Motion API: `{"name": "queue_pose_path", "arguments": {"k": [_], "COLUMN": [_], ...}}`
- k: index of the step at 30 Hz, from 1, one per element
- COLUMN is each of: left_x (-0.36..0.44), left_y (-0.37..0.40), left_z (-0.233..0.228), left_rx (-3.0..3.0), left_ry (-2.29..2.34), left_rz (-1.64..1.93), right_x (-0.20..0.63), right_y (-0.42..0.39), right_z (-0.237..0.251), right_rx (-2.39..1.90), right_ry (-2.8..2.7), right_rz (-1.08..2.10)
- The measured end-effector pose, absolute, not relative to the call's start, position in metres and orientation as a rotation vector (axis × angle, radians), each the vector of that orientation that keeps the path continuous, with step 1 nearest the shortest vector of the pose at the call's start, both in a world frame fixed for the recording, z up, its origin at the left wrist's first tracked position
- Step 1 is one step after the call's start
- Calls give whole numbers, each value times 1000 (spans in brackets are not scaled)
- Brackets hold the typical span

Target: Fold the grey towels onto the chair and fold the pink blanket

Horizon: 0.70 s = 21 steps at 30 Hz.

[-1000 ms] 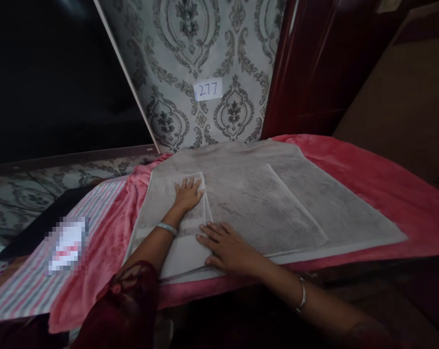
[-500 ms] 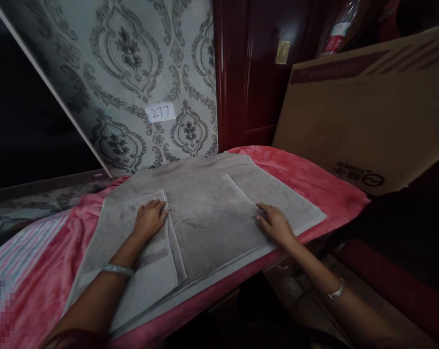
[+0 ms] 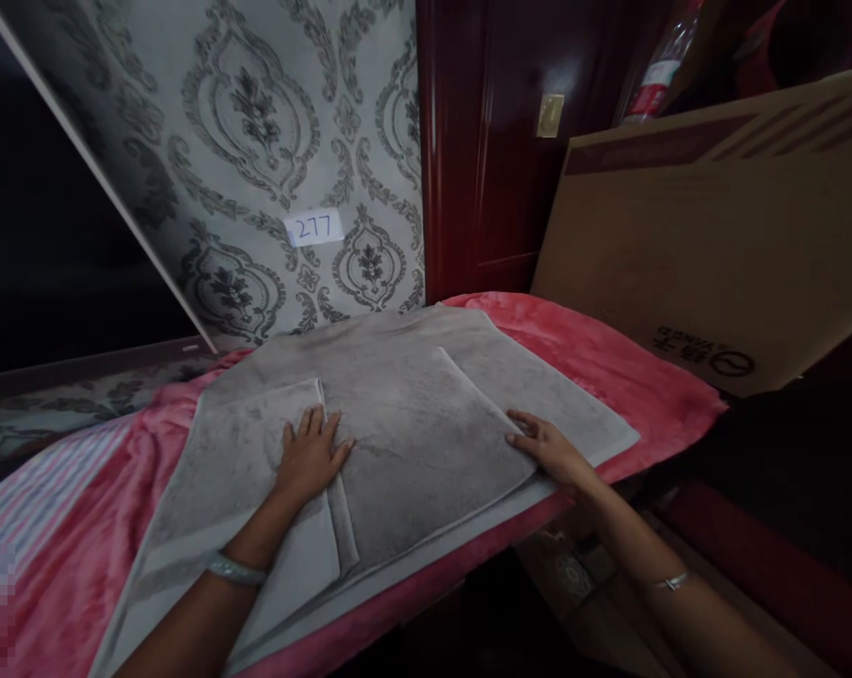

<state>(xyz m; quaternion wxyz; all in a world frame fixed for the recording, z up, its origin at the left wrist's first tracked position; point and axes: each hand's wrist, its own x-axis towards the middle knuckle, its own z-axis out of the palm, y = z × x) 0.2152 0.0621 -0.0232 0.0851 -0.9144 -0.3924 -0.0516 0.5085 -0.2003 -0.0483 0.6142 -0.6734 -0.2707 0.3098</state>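
A large grey towel (image 3: 411, 414) lies spread over a pink blanket (image 3: 609, 367), with folded flaps at its left and right. My left hand (image 3: 313, 457) lies flat, fingers spread, on the edge of the left folded flap (image 3: 249, 461). My right hand (image 3: 553, 450) rests palm down at the near right corner of the middle layer, fingers on the cloth. Neither hand grips anything. Both wrists wear a bangle.
A big cardboard box (image 3: 708, 245) leans at the right behind the blanket. Patterned wallpaper with a paper label "277" (image 3: 314, 227) stands behind. A dark red door (image 3: 496, 141) is at the back. Striped cloth (image 3: 37, 490) lies at the left.
The view swung right. My right hand slid from the towel's near left part to its right corner. My left hand shifted slightly nearer along the left flap's edge.
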Motion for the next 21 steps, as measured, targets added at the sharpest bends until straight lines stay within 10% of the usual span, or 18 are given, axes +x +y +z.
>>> {"name": "queue_pose_path", "arguments": {"k": [13, 21], "left_x": [212, 185], "left_y": [62, 118], "left_z": [-29, 11], "left_rx": [-2899, -3357], "left_ry": [-1205, -2083], "left_rz": [-292, -1419], "right_x": [433, 342], "right_y": [-174, -92], "right_z": [-36, 47], "right_rx": [-1030, -1206], "right_ry": [-92, -1137], "right_rz": [554, 442]}}
